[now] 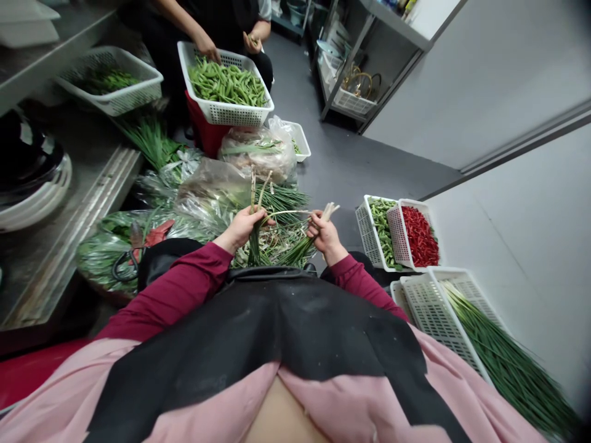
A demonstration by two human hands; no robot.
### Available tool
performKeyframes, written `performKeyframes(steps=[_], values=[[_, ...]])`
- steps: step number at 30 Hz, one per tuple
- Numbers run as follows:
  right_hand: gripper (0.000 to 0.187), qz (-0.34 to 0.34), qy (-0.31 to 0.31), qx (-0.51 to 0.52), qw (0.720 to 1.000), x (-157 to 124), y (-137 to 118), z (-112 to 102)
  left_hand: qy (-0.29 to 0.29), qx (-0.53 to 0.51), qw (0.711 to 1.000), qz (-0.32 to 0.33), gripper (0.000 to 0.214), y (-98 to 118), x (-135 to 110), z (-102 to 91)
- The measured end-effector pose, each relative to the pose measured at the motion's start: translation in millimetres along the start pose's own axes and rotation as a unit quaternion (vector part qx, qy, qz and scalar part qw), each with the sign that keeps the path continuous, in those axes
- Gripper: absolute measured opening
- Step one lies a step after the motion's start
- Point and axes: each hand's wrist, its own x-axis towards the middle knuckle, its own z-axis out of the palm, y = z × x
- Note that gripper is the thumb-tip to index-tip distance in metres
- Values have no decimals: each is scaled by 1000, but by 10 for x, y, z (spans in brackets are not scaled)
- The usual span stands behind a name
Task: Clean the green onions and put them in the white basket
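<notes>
A few thin scallions are gripped in my left hand, their pale root ends pointing up and their green tops hanging down. My right hand is closed around a small bunch of scallions with white ends sticking out past the fingers. One pale strand stretches between the two hands, its far end at my right fingertips. Below them lies a heap of loose scallion leaves and trimmings. Just beyond are more green scallions and a clear plastic bag of greens.
Opposite, a person's hand reaches into a white basket of green peppers. On the right stand baskets of green peppers, red chillies and long scallions. A metal shelf edge runs along the left; scissors lie on bagged greens.
</notes>
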Motion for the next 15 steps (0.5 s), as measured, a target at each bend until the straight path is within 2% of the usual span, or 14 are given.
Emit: performKeyframes(steps=[4,6,8,12,13,15], values=[[32,-41,84,20,995,88,-243,-328,-5,36,999,0,26,115,-23,-73],[30,-51,125,-20,991,124,-241,-432,29,65,997,18,27,163,-14,-112],[25,-45,126,-116,984,142,-125,-454,65,72,994,40,27,185,8,-138],[23,-30,29,-354,934,135,265,-235,86,87,991,59,23,96,35,-100],[24,-39,17,-373,927,127,343,-139,82,95,990,59,23,50,29,-70],[29,-63,4,-346,936,102,436,73,63,106,991,54,24,-49,-2,1]])
